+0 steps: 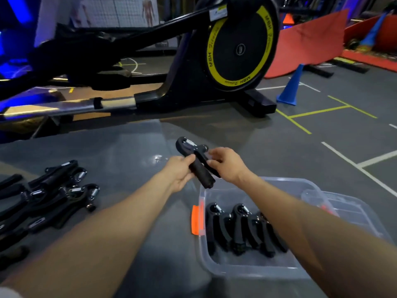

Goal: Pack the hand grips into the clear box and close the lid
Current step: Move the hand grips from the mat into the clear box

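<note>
A heap of black hand grips (49,196) lies at the left of the grey surface (133,151). Above the surface's middle, the left hand (179,172) and right hand (227,163) both clasp one hand grip (198,163), held aloft. To the right, the clear box (247,269) holds more grips (240,229), its lid (352,208) lying just beyond.

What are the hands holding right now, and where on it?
One hand grip: left hand holds its foam handle, right hand pinches the other handle, above the clear box.
</note>
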The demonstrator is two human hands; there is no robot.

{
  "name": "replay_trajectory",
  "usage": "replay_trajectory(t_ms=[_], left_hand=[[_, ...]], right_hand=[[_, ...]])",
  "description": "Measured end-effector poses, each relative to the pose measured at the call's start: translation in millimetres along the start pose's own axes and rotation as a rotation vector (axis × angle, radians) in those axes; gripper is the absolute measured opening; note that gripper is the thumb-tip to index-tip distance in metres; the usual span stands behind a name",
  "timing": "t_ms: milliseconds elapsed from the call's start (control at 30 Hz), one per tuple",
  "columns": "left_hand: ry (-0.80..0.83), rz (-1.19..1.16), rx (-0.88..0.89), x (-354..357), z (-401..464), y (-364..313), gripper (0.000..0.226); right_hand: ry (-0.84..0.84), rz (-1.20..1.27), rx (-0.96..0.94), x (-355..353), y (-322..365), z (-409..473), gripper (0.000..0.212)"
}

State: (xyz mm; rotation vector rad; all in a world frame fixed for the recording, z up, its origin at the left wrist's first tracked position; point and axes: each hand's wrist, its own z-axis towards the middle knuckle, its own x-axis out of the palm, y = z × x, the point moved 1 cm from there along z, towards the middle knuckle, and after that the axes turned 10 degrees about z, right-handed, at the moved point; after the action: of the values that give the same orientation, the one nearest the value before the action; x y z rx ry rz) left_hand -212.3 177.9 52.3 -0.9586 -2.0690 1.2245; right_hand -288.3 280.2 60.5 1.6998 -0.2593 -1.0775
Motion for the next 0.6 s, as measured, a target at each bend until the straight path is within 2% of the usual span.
replay_trajectory(t_ms=[133, 233, 300, 333, 400, 467, 600], left_hand=[[0.107, 0.115, -0.036, 51, 8, 18, 0.025], [0.205, 0.179, -0.044, 88, 18, 39, 0.025], [0.268, 0.288, -0.036, 112, 23, 56, 0.025], [0.285, 0.375, -0.019, 124, 26, 66, 0.026], [0.277, 0.666, 0.038, 142, 37, 92, 0.027], [0.261, 0.929, 0.103, 154, 44, 117, 0.018], [0.295, 1.337, 0.231, 162, 53, 157, 0.055]], right_hand=[[0.021, -0.128, 0.141, -39, -44, -13, 0.021], [-0.021, -0.179, 0.238, -64, -82, -22, 0.004], [-0.032, -0.200, 0.309, -77, -109, -29, 0.021], [-0.039, -0.203, 0.351, -83, -123, -34, 0.023], [-0.047, -0.249, 0.434, -92, -150, -44, 0.008], [-0.049, -0.288, 0.515, -96, -179, -53, 0.014], [-0.067, -0.331, 0.654, -93, -226, -68, 0.017]])
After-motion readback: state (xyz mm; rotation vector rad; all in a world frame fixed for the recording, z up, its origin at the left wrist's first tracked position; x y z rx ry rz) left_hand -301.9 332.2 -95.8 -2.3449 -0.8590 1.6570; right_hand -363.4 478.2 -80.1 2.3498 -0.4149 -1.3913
